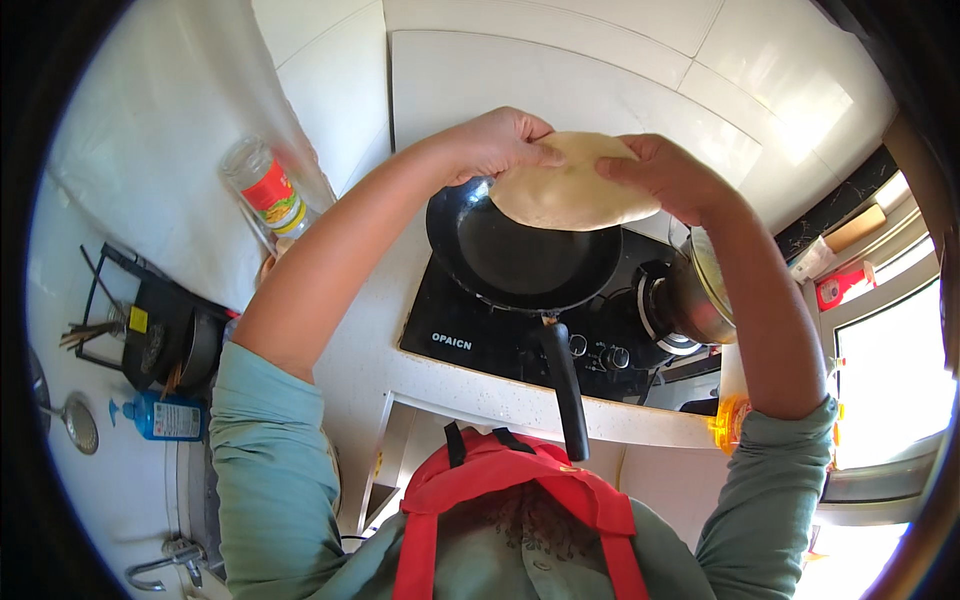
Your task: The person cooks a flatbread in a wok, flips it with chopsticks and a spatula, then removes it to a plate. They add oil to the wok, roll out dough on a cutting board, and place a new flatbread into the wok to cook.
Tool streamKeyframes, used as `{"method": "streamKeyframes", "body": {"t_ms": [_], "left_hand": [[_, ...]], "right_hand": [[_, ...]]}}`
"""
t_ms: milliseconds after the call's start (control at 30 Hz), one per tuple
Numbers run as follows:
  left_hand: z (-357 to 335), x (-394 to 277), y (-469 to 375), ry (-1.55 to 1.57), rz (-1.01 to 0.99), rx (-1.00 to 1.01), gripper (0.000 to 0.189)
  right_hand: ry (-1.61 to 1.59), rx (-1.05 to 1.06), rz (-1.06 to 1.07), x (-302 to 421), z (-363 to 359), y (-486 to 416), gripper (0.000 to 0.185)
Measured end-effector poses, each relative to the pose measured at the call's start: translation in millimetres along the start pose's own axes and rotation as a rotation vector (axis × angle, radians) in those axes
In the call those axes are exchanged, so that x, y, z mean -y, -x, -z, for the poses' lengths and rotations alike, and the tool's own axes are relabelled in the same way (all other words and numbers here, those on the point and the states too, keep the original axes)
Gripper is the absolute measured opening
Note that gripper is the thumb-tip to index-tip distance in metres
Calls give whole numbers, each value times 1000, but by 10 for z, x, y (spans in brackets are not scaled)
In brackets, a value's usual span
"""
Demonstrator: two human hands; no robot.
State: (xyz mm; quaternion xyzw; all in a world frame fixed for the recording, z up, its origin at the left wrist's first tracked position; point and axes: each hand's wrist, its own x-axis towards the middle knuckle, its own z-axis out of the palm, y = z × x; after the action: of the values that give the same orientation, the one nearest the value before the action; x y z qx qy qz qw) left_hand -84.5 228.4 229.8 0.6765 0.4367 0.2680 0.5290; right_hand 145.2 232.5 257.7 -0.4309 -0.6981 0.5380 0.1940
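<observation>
A flat, pale round of dough (574, 191) is held up in both hands, above the far edge of a black frying pan (525, 255). My left hand (517, 146) pinches the dough's left edge, thumb on top. On the other side, my right hand (652, 172) grips its upper right edge, also with the thumb on the surface. The pan sits on the left burner of a black glass gas hob (487, 360), its dark handle pointing towards me. Its visible inside is dark and bare; the dough hides part of the far rim.
A metal pot (694, 300) with a glass lid stands on the right burner, beside my right forearm. At the left are a labelled clear bottle (262, 187), a blue pump bottle (169, 416) and a tap (169, 562). An orange bottle (727, 424) is near the right elbow.
</observation>
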Motion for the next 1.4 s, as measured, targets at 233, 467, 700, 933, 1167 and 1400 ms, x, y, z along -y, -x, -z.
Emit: {"method": "streamKeyframes", "body": {"t_ms": [233, 467, 700, 933, 1167, 1400], "left_hand": [[188, 985, -589, 53, 137, 80, 25], [344, 1565, -1062, -236, -111, -143, 19], [102, 1940, -935, -688, 10, -74, 20], [-112, 1976, -749, -824, 154, 108, 20], [-228, 2026, -621, -1001, 130, 152, 23], [-172, 1319, -269, -1123, 239, 172, 36]], "right_hand": [[121, 69, -179, -788, 55, -849, 19], [292, -201, -64, -1062, -22, -1283, 16], [752, -211, 52, -1760, -476, -1286, 19], [890, -66, -166, -1809, -755, -1102, 19], [953, 1, -165, -1749, -943, -965, 23], [1062, -37, 73, -1423, -776, -784, 29]]}}
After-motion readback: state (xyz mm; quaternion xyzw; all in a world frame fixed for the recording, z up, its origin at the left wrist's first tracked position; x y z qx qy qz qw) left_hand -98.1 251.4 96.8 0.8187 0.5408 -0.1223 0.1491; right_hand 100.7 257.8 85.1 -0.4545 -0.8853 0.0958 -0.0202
